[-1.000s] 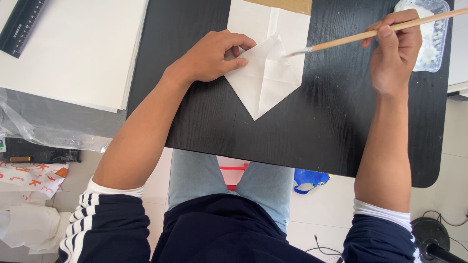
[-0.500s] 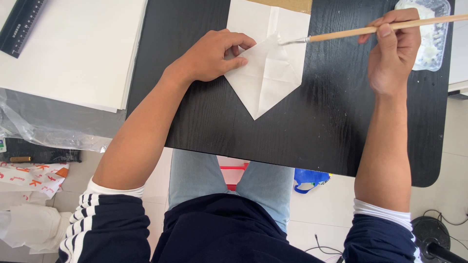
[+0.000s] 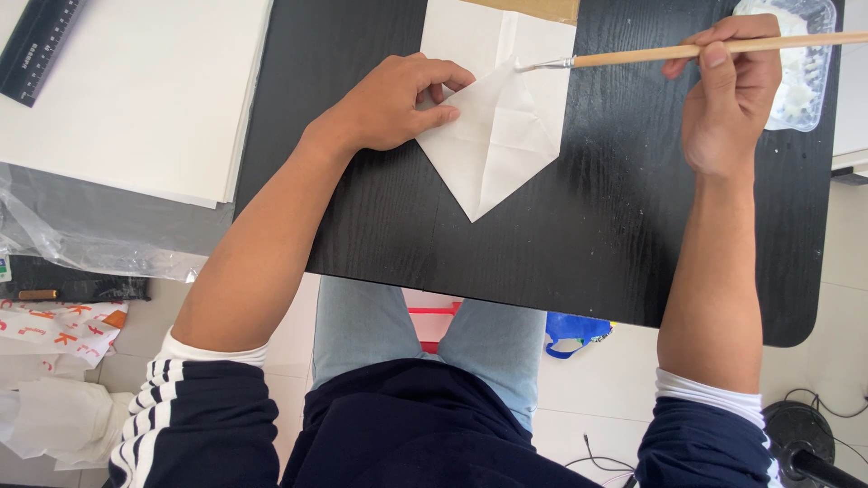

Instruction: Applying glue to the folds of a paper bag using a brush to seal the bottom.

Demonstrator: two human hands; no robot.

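The left hand (image 3: pixel 393 104) pinches the folded white paper (image 3: pixel 497 136) flat; keep pressure there. The right hand (image 3: pixel 728 99) grips the brush (image 3: pixel 687 52), whose tip should stroke lightly along the fold beside the left fingertips.

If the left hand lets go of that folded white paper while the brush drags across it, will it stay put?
Probably not. The folded white paper looks thin and light, lying loose on the smooth black table, so the brush would likely drag it. The left hand pins its edge. Its creased flaps may spring up.
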